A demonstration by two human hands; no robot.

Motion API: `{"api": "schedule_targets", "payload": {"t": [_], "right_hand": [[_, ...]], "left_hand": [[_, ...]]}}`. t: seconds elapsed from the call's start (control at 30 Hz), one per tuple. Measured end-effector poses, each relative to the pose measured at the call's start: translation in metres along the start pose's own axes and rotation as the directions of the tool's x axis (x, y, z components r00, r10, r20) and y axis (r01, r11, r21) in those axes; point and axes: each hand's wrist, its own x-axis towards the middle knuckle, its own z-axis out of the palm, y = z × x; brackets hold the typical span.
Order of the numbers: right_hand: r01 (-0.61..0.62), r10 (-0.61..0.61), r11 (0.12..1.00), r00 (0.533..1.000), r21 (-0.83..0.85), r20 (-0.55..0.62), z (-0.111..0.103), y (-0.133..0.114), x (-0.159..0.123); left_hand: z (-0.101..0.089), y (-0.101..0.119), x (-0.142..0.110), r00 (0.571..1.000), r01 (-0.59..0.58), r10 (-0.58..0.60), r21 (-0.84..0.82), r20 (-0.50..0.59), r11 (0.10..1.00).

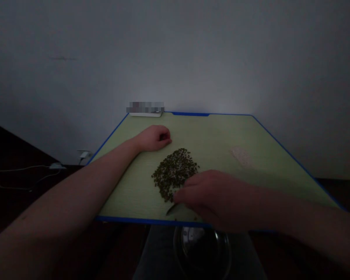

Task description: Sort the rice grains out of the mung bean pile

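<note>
A heap of small dark green mung beans (173, 173) lies on the green board with blue edging (210, 132). My left hand (153, 139) rests on the board at the far left of the heap, curled loosely and holding nothing I can see. My right hand (210, 198) hangs low over the heap's near edge, its fingertips touching the beans. Below those fingers a small curved grey object (171, 210) shows, partly hidden by the hand. It is too dim to tell what it is or whether the hand grips it.
A clear glass bowl (202, 249) sits below the board's near edge, above grey trousers (154, 256). A pale patch of fine grains (241, 156) lies on the board at right. A white power strip (146, 114) stands at the far edge, and a charger with cable (56, 166) lies at left.
</note>
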Motion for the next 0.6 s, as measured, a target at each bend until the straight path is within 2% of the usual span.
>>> {"api": "schedule_targets", "payload": {"t": [0.07,0.17,0.33,0.6], "right_hand": [[0.098,-0.096,0.988,0.995,-0.118,0.021,0.005,-0.008,0.012],[0.163,-0.156,0.973,0.986,-0.166,0.05,0.011,-0.012,0.022],[0.116,-0.105,0.987,0.99,-0.109,0.097,0.007,-0.006,0.012],[0.029,-0.03,0.999,0.997,0.015,0.071,0.0,0.009,-0.026]], "left_hand": [[0.0,0.0,0.0,1.0,0.004,-0.004,0.008,0.002,1.0],[-0.001,0.0,0.0,1.0,0.004,-0.004,0.015,0.003,1.0],[0.0,0.0,0.0,1.0,-0.009,0.009,0.01,-0.002,1.0],[0.0,0.0,0.0,1.0,-0.002,0.002,0.012,0.006,1.0]]}}
